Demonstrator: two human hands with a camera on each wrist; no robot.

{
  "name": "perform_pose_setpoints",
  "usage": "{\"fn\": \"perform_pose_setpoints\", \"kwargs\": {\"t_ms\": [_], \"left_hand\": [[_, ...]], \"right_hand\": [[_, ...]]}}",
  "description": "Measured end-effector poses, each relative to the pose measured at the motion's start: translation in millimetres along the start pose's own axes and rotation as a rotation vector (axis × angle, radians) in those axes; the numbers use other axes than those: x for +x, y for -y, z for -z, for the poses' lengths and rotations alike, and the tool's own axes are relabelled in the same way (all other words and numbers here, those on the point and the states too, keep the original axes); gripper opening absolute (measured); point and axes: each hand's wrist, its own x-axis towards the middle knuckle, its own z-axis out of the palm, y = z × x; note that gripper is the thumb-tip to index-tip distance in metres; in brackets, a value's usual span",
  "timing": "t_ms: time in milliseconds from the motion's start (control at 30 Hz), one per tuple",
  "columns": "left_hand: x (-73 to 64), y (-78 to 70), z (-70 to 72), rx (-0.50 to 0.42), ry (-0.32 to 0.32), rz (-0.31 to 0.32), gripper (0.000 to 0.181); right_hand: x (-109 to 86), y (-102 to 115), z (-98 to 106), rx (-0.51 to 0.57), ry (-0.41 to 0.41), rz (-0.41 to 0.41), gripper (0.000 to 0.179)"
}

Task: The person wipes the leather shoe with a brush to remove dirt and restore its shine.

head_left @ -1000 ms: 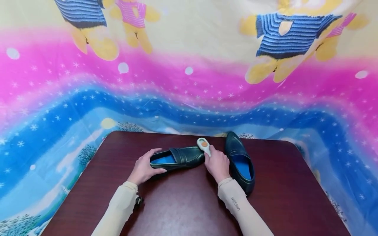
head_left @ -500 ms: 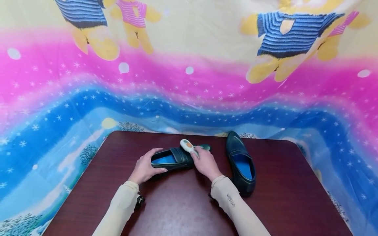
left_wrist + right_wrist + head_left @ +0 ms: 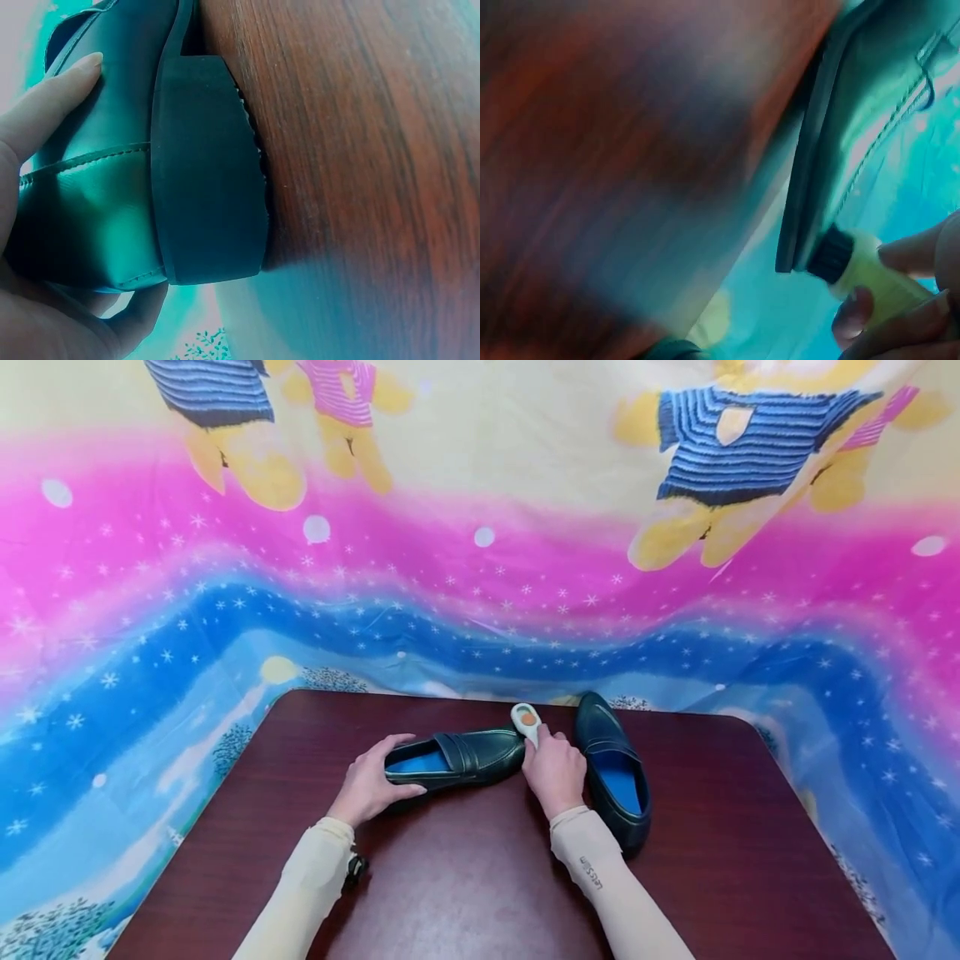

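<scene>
My left hand (image 3: pixel 369 783) grips the heel end of a black loafer (image 3: pixel 487 755) with a blue insole, lying toe to the right. In the left wrist view, the thumb lies along the side of the loafer (image 3: pixel 82 217), above its thick heel. My right hand (image 3: pixel 555 770) holds a small pale shoe brush (image 3: pixel 524 717) with an orange spot on its back, at the loafer's toe. Dark bristles (image 3: pixel 831 255) touch the tip of the toe in the right wrist view, with the fingers round the pale handle.
The matching loafer (image 3: pixel 600 731) stands just right of my right hand, toe toward the back edge. Both shoes are on a dark red-brown wooden table (image 3: pixel 465 877). A colourful printed cloth (image 3: pixel 480 593) hangs behind and around the table.
The brush in my right hand went left over the loafer's upper toward the strap, then came back right to the toe tip. My left hand stays at the heel.
</scene>
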Motion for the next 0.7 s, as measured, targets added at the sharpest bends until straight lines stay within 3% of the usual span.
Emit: {"fn": "perform_pose_setpoints", "kwargs": {"t_ms": [167,367,433,533,700], "left_hand": [[0.3,-0.3,-0.5,0.009,0.001,0.005,0.085],[0.8,0.3,-2.4,0.006,-0.013,-0.008,0.085],[1.0,0.4,-2.3,0.005,-0.019,-0.010,0.085],[0.4,0.2,-2.4,0.010,-0.018,-0.008,0.085],[0.5,-1.4,-2.5,0.011,-0.006,0.002,0.085]], "right_hand": [[0.6,0.9,3.5,0.028,0.031,0.005,0.040],[-6.3,16.8,1.5,0.341,0.229,0.118,0.032],[-8.1,20.1,-0.5,0.392,0.279,0.148,0.033],[-10.0,16.4,-3.3,0.338,0.252,0.178,0.035],[-6.5,-4.4,0.0,0.086,0.074,0.127,0.031]]}}
